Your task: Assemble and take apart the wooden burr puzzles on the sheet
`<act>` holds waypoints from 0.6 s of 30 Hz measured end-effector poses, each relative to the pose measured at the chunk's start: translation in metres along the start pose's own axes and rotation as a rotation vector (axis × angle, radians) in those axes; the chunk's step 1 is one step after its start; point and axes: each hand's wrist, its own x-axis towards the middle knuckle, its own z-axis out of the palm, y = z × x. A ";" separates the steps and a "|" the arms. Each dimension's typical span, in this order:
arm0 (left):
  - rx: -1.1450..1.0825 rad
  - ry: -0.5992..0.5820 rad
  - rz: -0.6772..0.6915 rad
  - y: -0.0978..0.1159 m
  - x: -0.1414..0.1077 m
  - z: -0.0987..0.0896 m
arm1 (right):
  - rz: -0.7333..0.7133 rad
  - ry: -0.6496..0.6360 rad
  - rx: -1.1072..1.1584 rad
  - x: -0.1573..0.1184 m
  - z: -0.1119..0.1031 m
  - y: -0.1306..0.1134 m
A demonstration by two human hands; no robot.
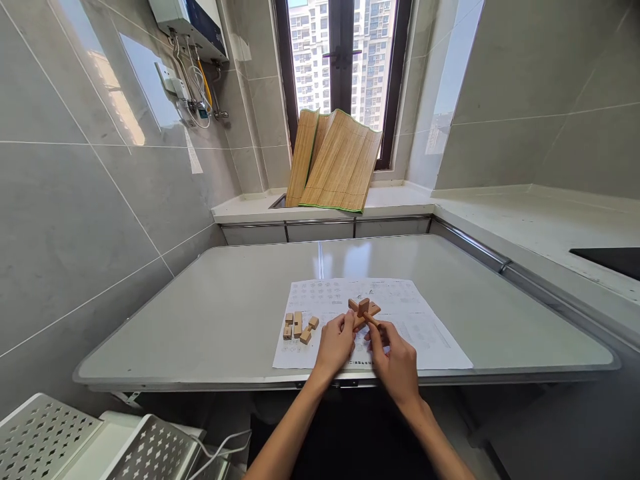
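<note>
Several wooden blocks are fitted crosswise into an interlocking wooden puzzle [363, 307] above a printed sheet [430, 340]. My left hand [336, 341] is closed on the puzzle's left side, its fingertips pressed against the wood. From the right, my right hand [393, 353] pinches the end of a slim wooden piece [371, 319] that reaches into the puzzle. How far that piece sits inside is hidden. To the left on the sheet lie several loose notched wooden blocks [298, 324], apart from both hands.
The sheet rests near the front edge of a pale table [200, 320]. Behind it, folded bamboo mats [343, 163] lean on the window ledge. A white counter [550, 227] runs along the right. White perforated racks [45, 433] stand at the lower left.
</note>
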 end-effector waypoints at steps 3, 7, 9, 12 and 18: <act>-0.006 -0.033 0.023 -0.005 -0.005 -0.005 | 0.038 0.009 0.002 0.007 -0.010 0.002; 0.069 -0.067 0.117 -0.010 -0.013 -0.011 | 0.091 0.072 -0.095 0.028 -0.030 0.021; 0.103 -0.092 0.161 -0.012 -0.017 -0.012 | 0.092 0.096 -0.159 0.043 -0.041 0.036; 0.124 -0.110 0.185 -0.014 -0.021 -0.010 | 0.102 0.122 -0.264 0.066 -0.053 0.062; 0.124 -0.092 0.199 -0.017 -0.024 -0.009 | 0.140 0.052 -0.411 0.095 -0.058 0.104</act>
